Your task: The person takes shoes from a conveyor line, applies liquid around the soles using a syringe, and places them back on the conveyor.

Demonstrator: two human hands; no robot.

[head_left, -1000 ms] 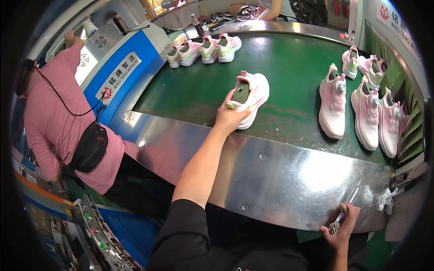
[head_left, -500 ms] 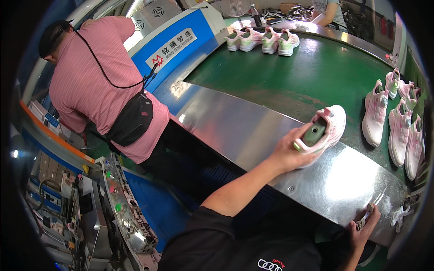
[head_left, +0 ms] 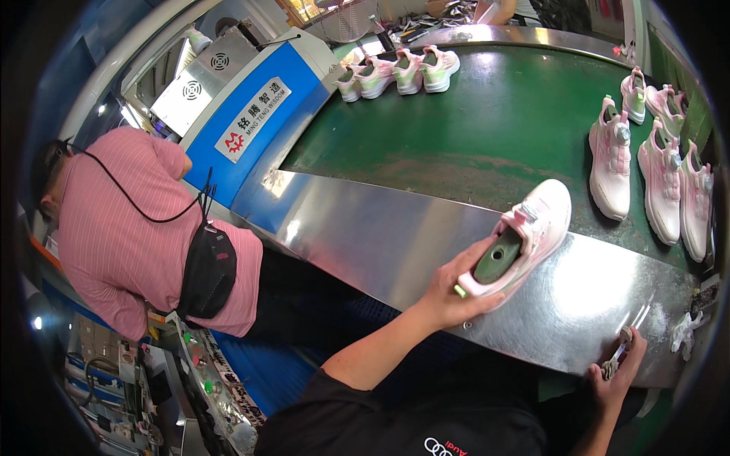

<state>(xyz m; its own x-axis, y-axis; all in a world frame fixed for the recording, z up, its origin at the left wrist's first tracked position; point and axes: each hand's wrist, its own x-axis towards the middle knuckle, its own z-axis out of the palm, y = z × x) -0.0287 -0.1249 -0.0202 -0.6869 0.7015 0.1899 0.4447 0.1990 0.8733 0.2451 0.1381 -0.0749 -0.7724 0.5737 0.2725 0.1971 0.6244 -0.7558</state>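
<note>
My left hand [head_left: 458,292] is closed around the heel of a pale pink and white sneaker [head_left: 546,220], above the metal ledge. A dark green shoe last [head_left: 498,256] with a round hole in its top fills the sneaker's opening, and the toe points away to the right. At the ledge's near right edge, my right hand [head_left: 617,380] grips a small metal tool [head_left: 617,351] with rounded, knobby ends. Its exact kind cannot be made out.
Beyond the metal ledge [head_left: 365,220] lies a green conveyor surface [head_left: 456,129]. Several similar sneakers [head_left: 610,167] stand on its right side, others [head_left: 437,70] at the far left. A crumpled white scrap [head_left: 687,333] lies at the right. A co-worker in pink [head_left: 129,228] bends beside the blue machine [head_left: 258,106].
The sneaker has tipped in my left hand, showing more of the green last. My right hand keeps the metal tool at the ledge. The co-worker leans lower, and the whole view has shifted.
</note>
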